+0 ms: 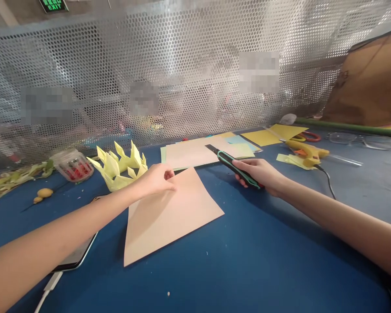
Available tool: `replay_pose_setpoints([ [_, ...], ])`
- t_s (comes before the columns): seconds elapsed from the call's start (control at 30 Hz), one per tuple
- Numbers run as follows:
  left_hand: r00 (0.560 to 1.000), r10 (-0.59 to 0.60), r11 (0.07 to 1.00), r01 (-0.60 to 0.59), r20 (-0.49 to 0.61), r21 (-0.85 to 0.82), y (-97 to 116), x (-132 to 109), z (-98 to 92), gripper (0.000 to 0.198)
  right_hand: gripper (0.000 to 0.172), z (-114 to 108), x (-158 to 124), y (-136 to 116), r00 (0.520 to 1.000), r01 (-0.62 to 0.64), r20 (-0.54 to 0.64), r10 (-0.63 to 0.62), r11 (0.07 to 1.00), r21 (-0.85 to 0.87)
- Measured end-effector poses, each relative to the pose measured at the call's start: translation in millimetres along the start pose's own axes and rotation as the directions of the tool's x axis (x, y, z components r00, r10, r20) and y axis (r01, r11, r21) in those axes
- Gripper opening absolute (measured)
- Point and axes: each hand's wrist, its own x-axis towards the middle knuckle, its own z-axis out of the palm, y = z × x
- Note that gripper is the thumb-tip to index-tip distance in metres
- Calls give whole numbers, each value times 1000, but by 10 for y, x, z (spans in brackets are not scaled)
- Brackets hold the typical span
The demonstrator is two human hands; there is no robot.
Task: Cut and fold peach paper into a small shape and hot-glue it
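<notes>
A pink paper sheet [169,215] lies on the blue table [247,261]. My left hand [156,179] pinches the sheet's far corner, fingers closed on it. My right hand [260,174] is closed around a black and green utility knife [233,165], whose tip points away over the stack of coloured paper sheets [202,152] behind. A folded yellow paper crown [120,165] stands just left of my left hand.
A perforated metal screen [182,78] walls the table's far edge. A phone with a white cable [74,256] lies under my left forearm. A yellow glue gun [308,153], orange scissors [308,137], glasses [348,139], a plastic jar [74,165] and a brown bag [371,82] also show.
</notes>
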Motion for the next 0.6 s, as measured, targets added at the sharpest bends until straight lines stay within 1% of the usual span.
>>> replay_pose_setpoints([
  [0.13, 997, 81, 989, -82, -11, -127, -24, -73, -27, 37, 32, 2, -23, -16, 1000, 14, 26, -12, 997, -78],
  [0.23, 992, 121, 963, -126, -37, -239, -11, -168, -87, 21, 30, 17, -59, -37, 998, 46, 52, -38, 988, -151],
  [0.27, 990, 129, 952, -139, -51, -274, -4, -203, -112, 19, 32, 23, -75, -46, 996, 62, 67, -51, 983, -174],
  [0.3, 989, 135, 941, -148, -66, -304, 4, -236, -136, 21, 34, 27, -92, -57, 994, 81, 89, -64, 977, -197],
  [0.43, 989, 124, 916, -145, -81, -373, 7, -335, -205, 28, 41, -1, -159, -115, 968, 151, 237, -83, 947, -285],
  [0.53, 992, 98, 911, -123, -83, -393, -23, -351, -207, 31, 43, -66, -188, -149, 926, 196, 374, -60, 921, -336],
  [0.6, 992, 92, 907, -118, -83, -405, -49, -334, -190, 32, 43, -114, -191, -157, 895, 225, 443, -45, 904, -363],
])
